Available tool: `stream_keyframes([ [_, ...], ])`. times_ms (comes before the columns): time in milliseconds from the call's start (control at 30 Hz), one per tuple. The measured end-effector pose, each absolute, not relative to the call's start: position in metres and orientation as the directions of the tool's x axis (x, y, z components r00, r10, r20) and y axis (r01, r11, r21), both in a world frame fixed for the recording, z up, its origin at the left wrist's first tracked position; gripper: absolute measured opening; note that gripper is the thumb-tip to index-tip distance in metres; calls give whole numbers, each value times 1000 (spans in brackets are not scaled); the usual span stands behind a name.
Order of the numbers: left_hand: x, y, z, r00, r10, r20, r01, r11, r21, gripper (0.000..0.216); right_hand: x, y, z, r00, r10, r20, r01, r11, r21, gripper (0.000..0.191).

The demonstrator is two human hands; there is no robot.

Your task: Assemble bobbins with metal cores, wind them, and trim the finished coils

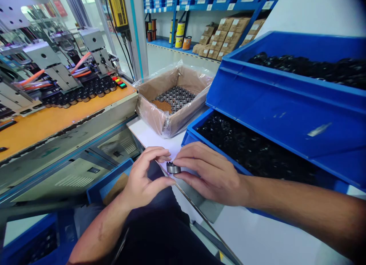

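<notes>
Between the fingers and thumb of my right hand (207,171) is a small round metal ring with black parts on top (173,168). It is held above the edge of the white table (197,228). My left hand (148,177) is just left of the ring, thumb and fingers apart in a C shape, with a small gap to the ring. Behind both hands stands a cardboard box lined with clear plastic (151,112), holding rows of small metal and black parts.
Right of my hands, two stacked blue bins (286,116) hold black parts. At left, an orange-topped bench (94,105) carries a machine and rows of round parts (85,93). A blue bin (93,190) sits low beside my left arm. Shelves (168,7) stand behind.
</notes>
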State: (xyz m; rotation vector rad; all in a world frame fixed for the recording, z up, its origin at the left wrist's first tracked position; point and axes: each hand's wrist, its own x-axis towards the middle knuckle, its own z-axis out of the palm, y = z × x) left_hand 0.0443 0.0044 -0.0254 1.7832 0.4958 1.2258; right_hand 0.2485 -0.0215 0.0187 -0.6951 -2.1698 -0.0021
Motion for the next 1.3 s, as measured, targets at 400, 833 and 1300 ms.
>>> stream_keyframes([
  [400,49,2,-12,383,528,758,60,-833,550,20,250,-24,17,-515,489,704,439,856,-273,17],
  [833,-120,180,44,27,786,617,864,-328,381,19,253,-15,1,-542,493,680,569,811,-135,31],
  [1300,44,216,72,411,857,311,898,-440,26,26,366,43,-36,-518,852,74,737,489,-467,24],
])
